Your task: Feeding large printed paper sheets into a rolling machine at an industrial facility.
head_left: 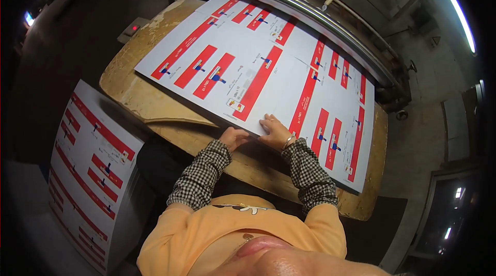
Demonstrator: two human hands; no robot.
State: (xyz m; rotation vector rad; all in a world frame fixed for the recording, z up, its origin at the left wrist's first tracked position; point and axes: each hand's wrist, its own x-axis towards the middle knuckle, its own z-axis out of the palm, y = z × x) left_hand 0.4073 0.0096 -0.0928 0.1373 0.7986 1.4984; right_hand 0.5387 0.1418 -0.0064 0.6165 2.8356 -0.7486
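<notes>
A large stack of white printed sheets (268, 87) with red bands and small blue marks lies on a worn wooden table. At its near edge my left hand (234, 138) is closed, fingers curled against the side of the sheets; its fingertips are partly hidden. Just to the right, my right hand (275, 132) rests over the same edge, its fingers stretched out on the top sheet. A metal bracelet (289, 142) circles my right wrist. Checked sleeve covers (199, 172) wrap both forearms.
The wooden table (126, 67) has a chipped rim. Beyond the sheets runs a long metal roller (305, 12) of a machine, with pipes above it. A tall stack of similar printed sheets (88, 162) stands at the left. A box with a red light (134, 28) sits by the table's far left.
</notes>
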